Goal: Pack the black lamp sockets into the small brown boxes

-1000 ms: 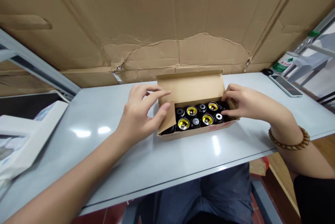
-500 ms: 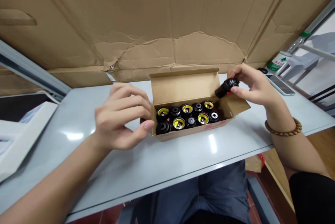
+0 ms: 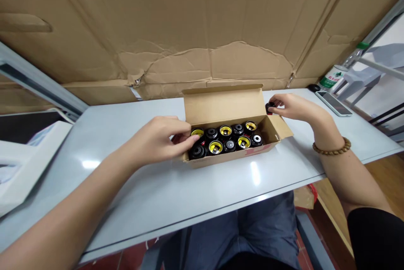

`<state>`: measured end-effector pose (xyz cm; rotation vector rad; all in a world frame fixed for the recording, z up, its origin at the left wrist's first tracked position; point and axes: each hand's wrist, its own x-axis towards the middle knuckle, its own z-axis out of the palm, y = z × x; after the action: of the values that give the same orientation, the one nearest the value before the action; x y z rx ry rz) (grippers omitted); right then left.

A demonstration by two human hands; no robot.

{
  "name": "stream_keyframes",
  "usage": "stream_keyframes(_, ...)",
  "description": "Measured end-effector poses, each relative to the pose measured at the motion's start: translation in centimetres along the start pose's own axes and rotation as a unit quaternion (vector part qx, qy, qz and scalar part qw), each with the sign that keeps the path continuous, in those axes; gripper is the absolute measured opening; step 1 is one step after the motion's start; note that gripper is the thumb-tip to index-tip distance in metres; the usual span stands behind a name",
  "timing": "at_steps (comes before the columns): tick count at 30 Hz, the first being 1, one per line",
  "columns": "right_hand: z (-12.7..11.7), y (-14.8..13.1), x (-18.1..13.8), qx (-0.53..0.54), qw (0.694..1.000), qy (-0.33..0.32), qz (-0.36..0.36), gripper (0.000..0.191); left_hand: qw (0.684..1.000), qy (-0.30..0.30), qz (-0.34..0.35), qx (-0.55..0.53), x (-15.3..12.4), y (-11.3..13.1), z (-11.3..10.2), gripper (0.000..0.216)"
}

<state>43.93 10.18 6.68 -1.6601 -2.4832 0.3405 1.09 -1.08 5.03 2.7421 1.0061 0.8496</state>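
A small open cardboard box [image 3: 267, 149] holds two rows of black cylindrical parts [image 3: 229, 146]; some show yellow rings inside, others black or silver tops. At its left end, my left hand [image 3: 166, 139] is closed, with the thumb over the box edge against a yellow-ringed part; the other fingertips are partly hidden. My right hand [image 3: 288, 108] pinches a black cylindrical part [image 3: 269, 107] with a bit of red on it, just beyond the box's right end. The raised lid hides some of that part. Room shows inside the box at its right end.
A large cardboard sheet [image 3: 176, 22] stands behind the table [image 3: 135, 202]. At the right are a phone [image 3: 333, 104], a water bottle [image 3: 333, 77] and a small black object [image 3: 313, 88]. A white box-like object [image 3: 28, 169] is at the left.
My left hand has moved right onto the box's left end, its fingers closing there. My right hand has lowered the black part from above the box to behind its right end.
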Motion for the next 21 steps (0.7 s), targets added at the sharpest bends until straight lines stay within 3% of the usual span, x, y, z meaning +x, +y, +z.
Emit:
stream_keyframes(2, -0.3, -0.6, -0.6, -0.008, 0.998, 0.058, -0.022, 0.038, 0.999, 0.018, 0.004, 0.026, 0.1, 0.0, 0.6, 0.047)
stream_keyframes(5, -0.6, -2.8, -2.4, 0.004, 0.973, 0.198, -0.119, 0.035, 0.999, 0.024, 0.007, 0.040, 0.1, 0.1, 1.0, 0.047)
stream_keyframes(6, -0.5, -3.8, -3.1, 0.020, 0.966, 0.205, -0.154, 0.033, 0.999, 0.025, 0.009, 0.043, 0.1, 0.2, 1.0, 0.047)
stream_keyframes(8, -0.2, -5.8, -4.3, 0.047, 0.969, 0.131, -0.206, 0.034, 0.999, 0.028, 0.014, 0.045, 0.1, 0.4, 1.0, 0.046)
stream_keyframes(12, 0.9, -8.1, -5.4, 0.012, 0.976, 0.004, -0.218, 0.042, 0.998, 0.036, 0.019, 0.040, 0.2, 0.4, 1.0, 0.046)
stream_keyframes(17, 1.3, -7.8, -5.0, 0.030, 0.972, -0.051, -0.229, 0.045, 0.998, 0.052, 0.014, 0.019, 0.1, 0.2, 1.5, 0.046)
stream_keyframes(21, 1.2, -7.4, -4.9, 0.053, 0.967, -0.053, -0.242, 0.042, 0.998, 0.059, 0.004, 0.011, -0.1, 0.1, 1.7, 0.046)
